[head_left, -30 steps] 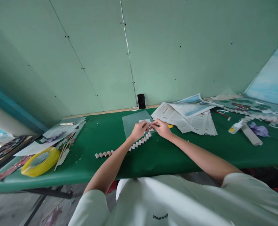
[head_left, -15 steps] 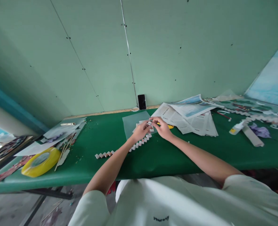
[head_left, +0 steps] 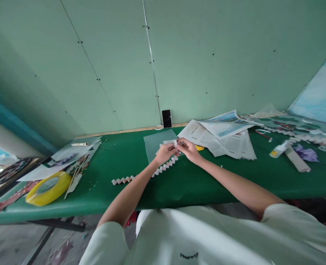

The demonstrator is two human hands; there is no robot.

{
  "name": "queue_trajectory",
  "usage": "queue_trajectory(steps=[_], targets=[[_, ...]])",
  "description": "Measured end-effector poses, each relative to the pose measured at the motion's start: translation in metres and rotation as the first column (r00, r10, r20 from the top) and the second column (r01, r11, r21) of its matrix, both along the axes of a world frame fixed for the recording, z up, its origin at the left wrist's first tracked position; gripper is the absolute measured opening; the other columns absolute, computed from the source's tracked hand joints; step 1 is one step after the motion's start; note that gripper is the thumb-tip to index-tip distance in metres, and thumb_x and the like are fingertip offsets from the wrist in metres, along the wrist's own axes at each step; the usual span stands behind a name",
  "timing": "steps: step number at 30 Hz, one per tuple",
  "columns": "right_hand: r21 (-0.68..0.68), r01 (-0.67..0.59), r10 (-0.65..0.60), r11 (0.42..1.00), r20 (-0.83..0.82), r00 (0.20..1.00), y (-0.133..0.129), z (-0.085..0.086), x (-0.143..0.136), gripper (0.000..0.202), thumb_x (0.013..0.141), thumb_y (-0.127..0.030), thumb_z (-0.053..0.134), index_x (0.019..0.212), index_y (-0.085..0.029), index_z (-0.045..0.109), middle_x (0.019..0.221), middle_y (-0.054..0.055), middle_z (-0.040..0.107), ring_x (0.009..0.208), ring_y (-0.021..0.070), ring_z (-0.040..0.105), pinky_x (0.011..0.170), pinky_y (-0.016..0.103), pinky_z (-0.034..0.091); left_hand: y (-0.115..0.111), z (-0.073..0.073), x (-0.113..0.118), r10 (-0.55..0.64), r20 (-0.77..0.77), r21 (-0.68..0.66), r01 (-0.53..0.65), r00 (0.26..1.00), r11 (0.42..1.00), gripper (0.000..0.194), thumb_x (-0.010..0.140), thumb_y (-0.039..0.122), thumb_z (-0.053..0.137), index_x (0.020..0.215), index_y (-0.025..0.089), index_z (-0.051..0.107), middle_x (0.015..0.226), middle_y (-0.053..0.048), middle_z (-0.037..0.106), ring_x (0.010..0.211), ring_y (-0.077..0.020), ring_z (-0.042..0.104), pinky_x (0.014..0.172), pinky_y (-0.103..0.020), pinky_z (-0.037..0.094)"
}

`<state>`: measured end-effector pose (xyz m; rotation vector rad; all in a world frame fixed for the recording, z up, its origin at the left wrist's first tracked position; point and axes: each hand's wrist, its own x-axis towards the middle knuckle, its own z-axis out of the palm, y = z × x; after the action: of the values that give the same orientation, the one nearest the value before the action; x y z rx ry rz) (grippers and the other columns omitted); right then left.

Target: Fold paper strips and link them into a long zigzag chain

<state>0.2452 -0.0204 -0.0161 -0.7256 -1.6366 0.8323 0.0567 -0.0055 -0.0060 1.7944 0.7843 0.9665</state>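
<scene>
Close together over the middle of the table, my left hand (head_left: 166,152) and my right hand (head_left: 189,149) pinch a small white folded paper piece (head_left: 175,143) between their fingertips. Most of that piece is hidden by the fingers. Below the hands a zigzag chain of folded paper (head_left: 164,168), white with brownish patches, curves left across the green table (head_left: 102,162). My left forearm covers part of the chain. Under and behind the hands lies a translucent sheet (head_left: 151,143) with some paper pieces on it. A yellow object (head_left: 199,148) shows beside my right hand.
A phone (head_left: 166,118) leans on the wall. Newspapers (head_left: 220,141) are spread right of my hands. Further right are a glue bottle (head_left: 278,150), a purple crumpled piece (head_left: 306,152) and more zigzag chain (head_left: 309,138). A roll of yellow tape (head_left: 65,180) and thin sticks (head_left: 76,176) lie left.
The fingertips have shifted slightly, and a small white piece now stands up between them. The chain on the table has stayed where it was.
</scene>
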Motion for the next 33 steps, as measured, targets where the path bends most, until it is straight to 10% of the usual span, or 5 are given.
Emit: queue_trajectory(steps=[8,16,33], targets=[[0.091,0.067,-0.071,0.994,0.040,0.997,0.007,-0.007,0.000,0.033,0.097,-0.057,0.067,0.095,-0.025,0.069,0.115,0.011,0.066,0.111,0.0282,0.066,0.086,0.037,0.058,0.000,0.000,-0.001,0.059,-0.061,0.022,-0.058,0.996,0.998,0.026,0.089,0.040,0.073,0.082,0.017,0.067,0.074,-0.006,0.075,0.074,-0.0226,0.076,0.074,-0.035,0.063],[0.121,0.176,-0.180,0.977,0.023,0.983,0.012,-0.010,0.003,0.031,0.095,-0.055,0.070,0.094,-0.024,0.072,0.115,0.011,0.064,0.110,0.0286,0.065,0.089,0.039,0.057,-0.001,0.008,-0.004,-0.031,0.178,-0.467,0.112,0.984,0.877,0.026,0.094,0.037,0.071,0.102,0.016,0.058,0.096,-0.014,0.075,0.078,-0.0229,0.077,0.083,-0.043,0.064],[0.033,-0.038,0.031,0.999,0.180,0.983,0.010,-0.005,0.005,0.035,0.094,-0.057,0.071,0.093,-0.022,0.077,0.113,0.012,0.065,0.095,0.0256,0.066,0.080,0.039,0.057,0.010,0.000,-0.008,0.342,0.243,-0.386,-0.233,0.908,0.893,0.042,0.067,0.032,0.096,0.093,0.013,0.070,0.086,-0.010,0.078,0.075,-0.0194,0.074,0.084,-0.039,0.062]])
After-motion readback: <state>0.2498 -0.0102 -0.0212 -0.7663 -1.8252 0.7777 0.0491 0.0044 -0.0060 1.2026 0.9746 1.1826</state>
